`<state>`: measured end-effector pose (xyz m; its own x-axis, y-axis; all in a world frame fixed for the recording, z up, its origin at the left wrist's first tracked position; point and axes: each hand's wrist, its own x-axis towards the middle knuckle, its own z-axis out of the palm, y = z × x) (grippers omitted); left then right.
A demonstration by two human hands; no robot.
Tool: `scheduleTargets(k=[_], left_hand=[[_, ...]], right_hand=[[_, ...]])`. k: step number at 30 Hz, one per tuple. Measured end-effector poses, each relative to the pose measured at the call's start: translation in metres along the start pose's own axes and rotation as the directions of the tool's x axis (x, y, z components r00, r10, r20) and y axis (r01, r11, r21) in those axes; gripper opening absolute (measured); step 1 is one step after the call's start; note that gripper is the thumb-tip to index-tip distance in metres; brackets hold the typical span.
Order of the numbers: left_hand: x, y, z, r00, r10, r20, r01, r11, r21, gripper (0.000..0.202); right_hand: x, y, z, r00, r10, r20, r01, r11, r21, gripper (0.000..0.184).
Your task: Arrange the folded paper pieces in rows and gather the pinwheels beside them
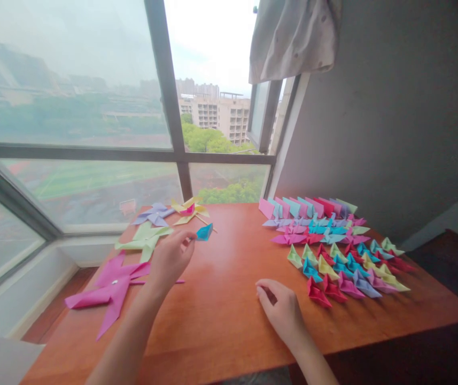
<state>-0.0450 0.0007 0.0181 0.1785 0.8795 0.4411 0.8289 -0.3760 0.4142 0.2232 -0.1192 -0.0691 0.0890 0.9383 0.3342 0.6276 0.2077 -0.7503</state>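
Observation:
My left hand [175, 254] pinches a small blue folded paper boat [204, 232] between thumb and fingertips, above the back left of the table. My right hand [280, 303] rests on the tabletop with its fingers loosely curled in and nothing visible in it. To its right stand several rows of paper boats in red, blue, green, yellow, pink and purple, with a red boat [317, 294] nearest. Beneath and beside my left arm lie a pink pinwheel [118, 283] and a light green pinwheel [144, 239], partly hidden by the hand.
A purple pinwheel [155, 215] and a yellow pinwheel [192, 210] with something red on it lie at the back left. Several folded paper cranes [293, 235] stand behind the boats. The wooden table [229, 321] meets a window frame [229, 158]; a grey wall [381, 117] rises right.

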Motion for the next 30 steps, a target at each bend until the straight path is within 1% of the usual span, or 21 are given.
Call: scheduleTargets(k=[2, 5, 7, 9, 12, 16, 19, 23, 26, 30], left_hand=[[-0.022, 0.017, 0.013, 0.987, 0.113, 0.113, -0.097, 0.986, -0.139, 0.020], [-0.051, 0.039, 0.027, 0.938, 0.212, 0.275, -0.158, 0.966, -0.205, 0.022], [-0.065, 0.049, 0.032, 0.906, 0.247, 0.344, -0.179, 0.960, -0.216, 0.023], [-0.074, 0.056, 0.034, 0.889, 0.260, 0.376, -0.186, 0.957, -0.221, 0.025], [-0.083, 0.060, 0.036, 0.896, 0.250, 0.367, -0.166, 0.955, -0.247, 0.025], [-0.092, 0.056, 0.042, 0.932, 0.216, 0.292, -0.123, 0.944, -0.307, 0.024], [-0.097, 0.051, 0.047, 0.949, 0.188, 0.252, -0.090, 0.931, -0.352, 0.021], [-0.101, 0.048, 0.049, 0.958, 0.136, 0.253, -0.032, 0.927, -0.374, 0.019], [-0.101, 0.048, 0.048, 0.959, 0.103, 0.264, 0.009, 0.920, -0.392, 0.014], [-0.102, 0.048, 0.047, 0.961, 0.077, 0.264, 0.040, 0.910, -0.412, 0.014]], right_hand=[[0.000, -0.001, 0.000, 1.000, 0.008, 0.001, -0.008, 1.000, 0.014, 0.023], [0.000, -0.002, -0.002, 1.000, 0.028, 0.008, -0.029, 0.998, 0.049, 0.024], [0.000, -0.004, -0.003, 0.999, 0.036, 0.014, -0.037, 0.997, 0.066, 0.023], [-0.001, -0.006, -0.004, 1.000, 0.023, 0.021, -0.024, 0.997, 0.071, 0.022], [-0.001, -0.008, -0.006, 0.999, -0.022, 0.050, 0.018, 0.998, 0.062, 0.020], [0.000, -0.012, -0.008, 0.997, -0.051, 0.061, 0.047, 0.997, 0.060, 0.021], [0.000, -0.014, -0.009, 0.994, -0.064, 0.087, 0.057, 0.995, 0.077, 0.019], [-0.003, -0.016, -0.009, 0.987, -0.080, 0.136, 0.073, 0.996, 0.058, 0.015], [-0.004, -0.016, -0.008, 0.987, -0.083, 0.137, 0.078, 0.996, 0.040, 0.014], [-0.003, -0.014, -0.007, 0.985, -0.089, 0.145, 0.086, 0.996, 0.023, 0.014]])
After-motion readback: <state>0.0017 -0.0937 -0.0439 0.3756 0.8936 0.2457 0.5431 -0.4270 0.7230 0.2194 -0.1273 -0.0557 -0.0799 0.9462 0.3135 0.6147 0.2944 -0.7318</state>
